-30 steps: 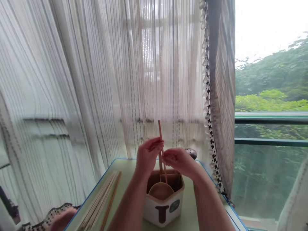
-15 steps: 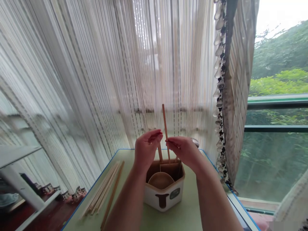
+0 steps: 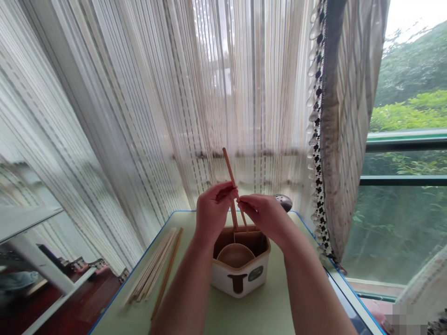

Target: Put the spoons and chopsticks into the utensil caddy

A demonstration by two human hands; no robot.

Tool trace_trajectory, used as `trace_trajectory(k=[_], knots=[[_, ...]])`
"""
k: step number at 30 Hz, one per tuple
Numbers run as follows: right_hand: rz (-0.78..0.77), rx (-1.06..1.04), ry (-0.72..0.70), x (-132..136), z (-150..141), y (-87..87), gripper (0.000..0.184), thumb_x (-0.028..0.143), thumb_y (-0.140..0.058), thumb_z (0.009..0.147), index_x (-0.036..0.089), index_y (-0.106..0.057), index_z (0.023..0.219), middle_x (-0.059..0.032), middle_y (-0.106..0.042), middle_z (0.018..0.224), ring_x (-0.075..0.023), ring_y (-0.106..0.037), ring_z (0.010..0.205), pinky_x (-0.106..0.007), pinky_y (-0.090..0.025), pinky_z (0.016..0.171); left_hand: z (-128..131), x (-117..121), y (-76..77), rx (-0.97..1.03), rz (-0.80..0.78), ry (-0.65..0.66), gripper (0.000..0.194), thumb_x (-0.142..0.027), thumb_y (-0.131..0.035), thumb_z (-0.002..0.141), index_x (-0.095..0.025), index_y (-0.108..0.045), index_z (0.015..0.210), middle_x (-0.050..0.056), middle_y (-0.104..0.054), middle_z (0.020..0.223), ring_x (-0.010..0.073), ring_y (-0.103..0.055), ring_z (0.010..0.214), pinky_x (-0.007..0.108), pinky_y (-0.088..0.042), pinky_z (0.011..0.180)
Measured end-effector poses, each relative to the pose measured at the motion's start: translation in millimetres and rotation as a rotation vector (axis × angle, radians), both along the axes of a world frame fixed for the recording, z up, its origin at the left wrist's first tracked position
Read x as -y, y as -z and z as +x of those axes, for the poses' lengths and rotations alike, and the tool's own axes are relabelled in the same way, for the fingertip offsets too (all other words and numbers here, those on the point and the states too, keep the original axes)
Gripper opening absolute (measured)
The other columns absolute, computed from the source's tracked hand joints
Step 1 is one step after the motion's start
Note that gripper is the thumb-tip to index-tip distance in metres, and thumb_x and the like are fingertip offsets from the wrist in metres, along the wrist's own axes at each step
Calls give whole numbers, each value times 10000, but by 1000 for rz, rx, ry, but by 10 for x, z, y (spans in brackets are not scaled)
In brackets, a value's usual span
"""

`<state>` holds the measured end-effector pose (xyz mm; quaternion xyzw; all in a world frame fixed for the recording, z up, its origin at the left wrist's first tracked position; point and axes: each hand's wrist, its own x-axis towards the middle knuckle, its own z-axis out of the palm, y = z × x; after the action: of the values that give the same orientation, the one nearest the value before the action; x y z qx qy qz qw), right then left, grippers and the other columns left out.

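My right hand [image 3: 263,209] pinches a brown wooden chopstick [image 3: 228,165], which leans to the left. Its lower end reaches the back compartment of a white holder [image 3: 240,281] with a brown inside. Close by, the closed fingertips of my left hand [image 3: 214,211] meet the same chopstick's middle. Below those left fingers, one or two more chopsticks [image 3: 233,216] stand in the holder, their tops hidden by the hand. A round brown bowl-like piece [image 3: 235,256] sits in the front compartment.
Several pale chopsticks [image 3: 152,267] and a darker one [image 3: 167,272] lie on the pale green, blue-edged table [image 3: 258,318] at left. Behind my right hand shows a perforated metal spoon head [image 3: 284,202]. A striped curtain [image 3: 139,116] hangs behind.
The chopstick in my right hand has tipped left, and its middle now meets my left fingertips. My hands have come closer together. The view has shifted slightly.
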<state>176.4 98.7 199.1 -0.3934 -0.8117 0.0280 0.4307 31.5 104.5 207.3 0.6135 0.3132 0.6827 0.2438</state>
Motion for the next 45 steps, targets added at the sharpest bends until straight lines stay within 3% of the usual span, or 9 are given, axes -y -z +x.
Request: trace_trajectory(k=[8, 16, 24, 32, 37, 45], knots=[[30, -11, 18, 19, -41, -5, 209, 275, -463, 851, 208, -657, 812, -23, -611, 701, -121, -525, 607, -222, -365, 577, -3, 72, -23, -47, 69, -59, 183, -255, -653, 707, -193, -671, 878, 22, -697, 815, 139, -653, 757, 270, -538, 737], [-149, 140, 61, -109, -49, 84, 220, 239, -502, 802, 193, -625, 626, 13, -531, 531, -97, -441, 513, -205, -284, 488, -38, -50, 39, -97, 48, -132, 226, -283, -650, 707, -170, -682, 901, 48, -699, 838, 157, -655, 763, 277, -536, 735], [-280, 294, 194, -48, -121, 123, 152, 205, -532, 762, 187, -670, 701, -25, -627, 617, -121, -527, 570, -216, -319, 529, -95, -136, 56, -199, 73, -307, 210, -330, -641, 714, -184, -690, 858, 50, -698, 850, 183, -638, 843, 329, -487, 822], [-186, 307, 209, -54, -196, 47, 233, 213, -457, 827, 182, -671, 742, -54, -671, 730, -148, -595, 690, -228, -340, 584, -133, -290, 130, -41, -130, 52, 258, -318, -711, 638, -155, -680, 835, 62, -699, 802, 177, -648, 776, 313, -511, 737], [-278, 376, 226, -86, -206, 110, 208, 208, -495, 789, 183, -677, 692, -59, -665, 656, -160, -587, 614, -243, -304, 522, -144, -275, 96, 96, -133, 93, 290, -319, -718, 632, -150, -686, 865, 72, -702, 853, 174, -646, 826, 331, -498, 809], [-236, 334, 188, -86, -167, 89, 236, 189, -447, 823, 187, -679, 779, -63, -682, 759, -163, -607, 718, -237, -352, 605, -168, -258, 96, 4, -271, 179, 262, -297, -748, 588, -150, -701, 799, 62, -705, 795, 180, -643, 783, 319, -503, 758]])
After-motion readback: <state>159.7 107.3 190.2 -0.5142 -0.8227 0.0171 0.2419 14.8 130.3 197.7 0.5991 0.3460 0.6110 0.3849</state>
